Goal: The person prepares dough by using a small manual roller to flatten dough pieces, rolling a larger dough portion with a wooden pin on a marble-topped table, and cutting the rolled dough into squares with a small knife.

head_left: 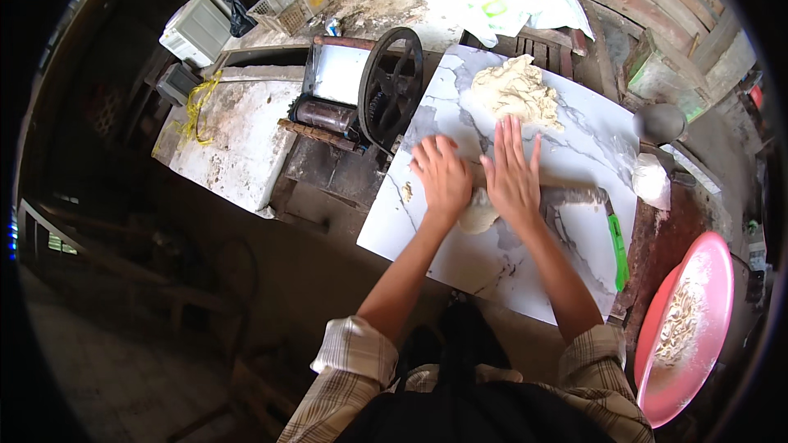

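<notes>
A pink basin (726, 279) sits near right, loaded with white powder (698, 273) and pale short strips (678, 330); a clear bag (651, 182) bulges white at the worktop (603, 135)'s right edge. Mid-worktop, you're on the tan rolling pin (478, 175), long axis left to right, flattened dough (478, 220) showing nearside. Your right hand (514, 176) lies flat, fingers outstretched, pointing far; your left hand (443, 180)'s bend, grip unclear.

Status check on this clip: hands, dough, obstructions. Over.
Left hand, right hand: palms down over marbled board. Flattened dough piece showing between them; larger dough lump beyond. Green-handled tool lies right, possibly in the way.
</notes>
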`<act>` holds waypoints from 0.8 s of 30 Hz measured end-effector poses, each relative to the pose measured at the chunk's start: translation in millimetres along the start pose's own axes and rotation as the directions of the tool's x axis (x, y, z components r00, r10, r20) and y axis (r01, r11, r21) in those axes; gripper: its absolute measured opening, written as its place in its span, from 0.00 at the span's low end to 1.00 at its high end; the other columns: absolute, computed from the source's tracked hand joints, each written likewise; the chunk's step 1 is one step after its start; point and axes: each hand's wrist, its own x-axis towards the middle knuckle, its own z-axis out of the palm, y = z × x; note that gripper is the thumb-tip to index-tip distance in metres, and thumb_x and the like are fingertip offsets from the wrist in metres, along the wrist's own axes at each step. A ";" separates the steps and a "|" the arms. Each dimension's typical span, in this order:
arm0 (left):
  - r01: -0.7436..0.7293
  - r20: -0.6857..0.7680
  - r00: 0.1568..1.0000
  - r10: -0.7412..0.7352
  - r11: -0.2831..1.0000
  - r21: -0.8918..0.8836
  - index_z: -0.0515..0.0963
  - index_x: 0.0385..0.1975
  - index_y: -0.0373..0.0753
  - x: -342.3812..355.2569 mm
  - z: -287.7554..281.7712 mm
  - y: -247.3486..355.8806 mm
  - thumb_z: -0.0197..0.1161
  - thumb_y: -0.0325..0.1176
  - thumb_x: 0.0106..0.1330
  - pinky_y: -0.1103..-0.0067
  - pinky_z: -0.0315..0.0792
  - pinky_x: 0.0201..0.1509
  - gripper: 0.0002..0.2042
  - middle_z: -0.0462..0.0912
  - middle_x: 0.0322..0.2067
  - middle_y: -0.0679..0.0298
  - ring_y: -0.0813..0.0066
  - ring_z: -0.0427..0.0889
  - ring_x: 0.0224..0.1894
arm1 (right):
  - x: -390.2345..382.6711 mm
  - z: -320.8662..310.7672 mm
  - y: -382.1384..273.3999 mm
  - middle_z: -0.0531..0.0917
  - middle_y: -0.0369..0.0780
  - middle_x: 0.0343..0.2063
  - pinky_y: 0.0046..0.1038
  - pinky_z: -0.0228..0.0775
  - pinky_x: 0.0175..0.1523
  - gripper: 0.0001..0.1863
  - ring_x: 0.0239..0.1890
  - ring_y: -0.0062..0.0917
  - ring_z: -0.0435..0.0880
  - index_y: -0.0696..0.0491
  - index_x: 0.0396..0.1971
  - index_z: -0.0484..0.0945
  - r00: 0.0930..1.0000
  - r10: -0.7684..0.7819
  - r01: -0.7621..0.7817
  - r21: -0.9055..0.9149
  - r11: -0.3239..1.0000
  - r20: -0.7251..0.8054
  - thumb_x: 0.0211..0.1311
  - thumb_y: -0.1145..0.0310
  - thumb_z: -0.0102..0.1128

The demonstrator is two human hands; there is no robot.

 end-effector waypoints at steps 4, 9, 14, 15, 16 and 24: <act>0.115 -0.017 0.993 -0.115 0.993 -0.018 0.68 0.40 0.37 25.0 9.6 -8.2 0.55 0.30 0.54 0.61 0.56 0.51 0.13 0.65 0.42 0.53 0.54 0.62 0.49 | 21.3 10.2 -0.1 0.59 0.46 0.64 0.45 0.35 0.70 0.30 0.70 0.31 0.50 0.62 0.62 0.58 0.997 -0.008 0.012 0.049 0.999 -0.078 0.67 0.56 0.41; 0.117 0.068 0.991 -0.115 0.992 -0.041 0.68 0.46 0.37 -46.4 -7.1 -11.3 0.54 0.30 0.54 0.61 0.56 0.53 0.17 0.66 0.45 0.51 0.52 0.62 0.51 | -43.9 -8.1 -13.2 0.60 0.48 0.63 0.43 0.39 0.70 0.29 0.69 0.32 0.52 0.62 0.61 0.59 0.999 -0.024 0.022 0.067 0.998 0.026 0.66 0.58 0.43; 0.063 0.047 0.997 -0.060 0.996 -0.069 0.68 0.45 0.37 -64.0 -26.7 -11.1 0.54 0.30 0.54 0.62 0.56 0.53 0.17 0.66 0.45 0.52 0.53 0.63 0.50 | -67.0 -12.0 -16.5 0.62 0.48 0.62 0.40 0.45 0.69 0.28 0.67 0.33 0.57 0.62 0.60 0.60 0.993 -0.073 0.053 0.192 0.980 0.098 0.65 0.61 0.46; 0.056 0.036 0.998 -0.054 0.996 -0.064 0.68 0.45 0.37 -54.2 -24.0 -7.6 0.54 0.30 0.53 0.63 0.56 0.52 0.17 0.66 0.44 0.52 0.54 0.63 0.49 | -59.2 -10.3 -13.9 0.62 0.48 0.62 0.40 0.45 0.69 0.28 0.67 0.33 0.57 0.62 0.60 0.60 0.993 -0.067 0.048 0.187 0.981 0.096 0.65 0.61 0.46; 0.050 0.030 0.998 -0.048 0.996 -0.068 0.68 0.45 0.37 -42.3 -18.8 -6.0 0.54 0.30 0.53 0.63 0.56 0.52 0.17 0.66 0.44 0.52 0.54 0.63 0.49 | -43.5 -6.5 -9.2 0.61 0.48 0.63 0.41 0.44 0.69 0.29 0.68 0.33 0.55 0.62 0.61 0.58 0.993 -0.072 0.060 0.140 0.988 0.088 0.66 0.60 0.45; 0.050 -0.053 0.997 -0.050 0.999 -0.003 0.69 0.44 0.38 27.0 18.3 -10.5 0.54 0.28 0.55 0.60 0.56 0.50 0.15 0.66 0.43 0.52 0.51 0.62 0.48 | 27.3 10.2 2.6 0.55 0.46 0.66 0.45 0.34 0.70 0.33 0.70 0.30 0.46 0.61 0.65 0.50 0.998 0.048 -0.046 0.048 0.998 -0.034 0.67 0.56 0.41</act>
